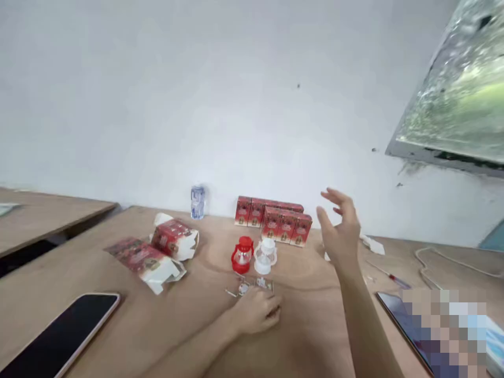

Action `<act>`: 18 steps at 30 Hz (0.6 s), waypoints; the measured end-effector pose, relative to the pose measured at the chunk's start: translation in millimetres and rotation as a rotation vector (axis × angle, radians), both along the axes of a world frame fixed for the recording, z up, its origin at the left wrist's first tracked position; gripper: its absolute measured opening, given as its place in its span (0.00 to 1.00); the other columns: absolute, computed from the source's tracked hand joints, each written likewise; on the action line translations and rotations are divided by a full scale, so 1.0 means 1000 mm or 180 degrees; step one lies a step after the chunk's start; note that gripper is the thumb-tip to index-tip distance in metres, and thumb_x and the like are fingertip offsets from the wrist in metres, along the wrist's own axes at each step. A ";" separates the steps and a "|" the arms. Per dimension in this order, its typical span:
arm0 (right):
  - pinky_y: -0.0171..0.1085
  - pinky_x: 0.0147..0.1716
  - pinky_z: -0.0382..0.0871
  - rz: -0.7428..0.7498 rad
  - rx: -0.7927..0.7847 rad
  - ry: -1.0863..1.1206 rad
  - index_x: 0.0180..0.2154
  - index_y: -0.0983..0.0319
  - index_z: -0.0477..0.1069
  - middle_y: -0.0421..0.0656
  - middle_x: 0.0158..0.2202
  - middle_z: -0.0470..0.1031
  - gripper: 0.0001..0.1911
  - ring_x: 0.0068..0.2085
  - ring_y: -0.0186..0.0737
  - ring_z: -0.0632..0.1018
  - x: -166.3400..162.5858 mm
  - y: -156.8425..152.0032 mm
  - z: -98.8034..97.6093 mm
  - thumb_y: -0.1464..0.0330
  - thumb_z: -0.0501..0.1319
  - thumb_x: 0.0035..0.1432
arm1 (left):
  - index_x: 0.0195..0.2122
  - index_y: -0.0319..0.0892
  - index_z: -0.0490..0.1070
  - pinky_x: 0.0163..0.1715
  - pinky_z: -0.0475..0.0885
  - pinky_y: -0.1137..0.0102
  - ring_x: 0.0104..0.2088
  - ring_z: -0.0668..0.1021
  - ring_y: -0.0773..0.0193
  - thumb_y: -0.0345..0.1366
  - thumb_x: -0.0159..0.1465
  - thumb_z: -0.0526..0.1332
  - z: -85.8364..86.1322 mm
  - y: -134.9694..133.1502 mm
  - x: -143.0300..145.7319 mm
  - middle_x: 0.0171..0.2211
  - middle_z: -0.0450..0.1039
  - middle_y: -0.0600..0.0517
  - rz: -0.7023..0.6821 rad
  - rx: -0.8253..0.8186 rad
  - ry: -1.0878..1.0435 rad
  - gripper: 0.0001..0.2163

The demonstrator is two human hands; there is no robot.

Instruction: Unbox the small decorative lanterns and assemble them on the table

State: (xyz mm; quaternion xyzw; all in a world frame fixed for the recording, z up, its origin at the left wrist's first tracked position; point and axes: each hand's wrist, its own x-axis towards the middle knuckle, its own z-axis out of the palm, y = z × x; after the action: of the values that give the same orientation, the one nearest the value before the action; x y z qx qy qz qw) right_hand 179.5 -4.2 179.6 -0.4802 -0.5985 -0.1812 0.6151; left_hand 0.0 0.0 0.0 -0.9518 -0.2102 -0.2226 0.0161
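My left hand (258, 310) rests low over the table, fingers curled in; whatever may be inside them is hidden. Just beyond it lie small flat printed pieces (263, 284), partly covered by the hand. Behind these stand a red miniature lantern (242, 255) and a white miniature lantern (265, 257), side by side and upright. My right hand (342, 226) is raised at the right of the small red boxes (287, 226), with fingers apart and nothing seen in them. Those boxes stand in two rows near the wall.
Two torn-open red cartons (145, 260) lie at left, with a dark-screened phone (63, 333) in front. A blue-and-white can (197, 202) stands by the wall. At right are a screwdriver (398, 281), a white cable (423, 268), crumpled white paper (374, 245) and another phone (405, 320).
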 end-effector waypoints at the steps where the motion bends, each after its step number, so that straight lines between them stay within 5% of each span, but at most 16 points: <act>1: 0.47 0.52 0.64 -0.0095 -0.0361 -0.0278 0.54 0.61 0.62 0.48 0.52 0.72 0.22 0.53 0.45 0.70 -0.001 0.013 -0.004 0.66 0.54 0.58 | 0.29 0.42 0.61 0.23 0.58 0.72 0.25 0.73 0.67 0.29 0.59 0.55 0.002 -0.001 0.000 0.26 0.72 0.55 0.0008 0.0075 -0.0004 0.03; 6: 0.50 0.56 0.59 -0.0497 -0.2065 -0.1713 0.61 0.69 0.55 0.56 0.59 0.64 0.31 0.61 0.53 0.61 -0.010 0.073 -0.025 0.69 0.53 0.56 | 0.29 0.42 0.62 0.25 0.59 0.72 0.26 0.72 0.67 0.27 0.58 0.54 0.010 -0.002 0.000 0.26 0.71 0.54 -0.0011 0.0327 -0.0156 0.04; 12: 0.56 0.60 0.43 -0.0346 -0.2571 -0.2316 0.64 0.66 0.48 0.52 0.64 0.57 0.37 0.67 0.54 0.49 -0.016 0.112 -0.057 0.68 0.56 0.54 | 0.28 0.42 0.64 0.25 0.60 0.73 0.26 0.71 0.67 0.27 0.57 0.54 0.011 -0.004 -0.002 0.25 0.70 0.54 -0.0152 0.0241 -0.0526 0.04; 18: 0.57 0.54 0.51 -0.0533 -0.2510 -0.2382 0.57 0.70 0.58 0.62 0.58 0.61 0.31 0.59 0.62 0.60 -0.018 0.121 -0.059 0.66 0.60 0.52 | 0.29 0.41 0.67 0.27 0.64 0.73 0.25 0.71 0.67 0.29 0.61 0.52 0.031 -0.005 -0.001 0.23 0.70 0.53 -0.0146 -0.0142 -0.1315 0.07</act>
State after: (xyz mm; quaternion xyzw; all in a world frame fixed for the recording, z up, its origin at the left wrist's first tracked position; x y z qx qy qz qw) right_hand 161.5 117.0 120.3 -0.6230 -0.7587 -0.1499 0.1172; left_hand -1.0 -5.1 31.0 -0.8907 -0.1921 -0.4086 -0.0535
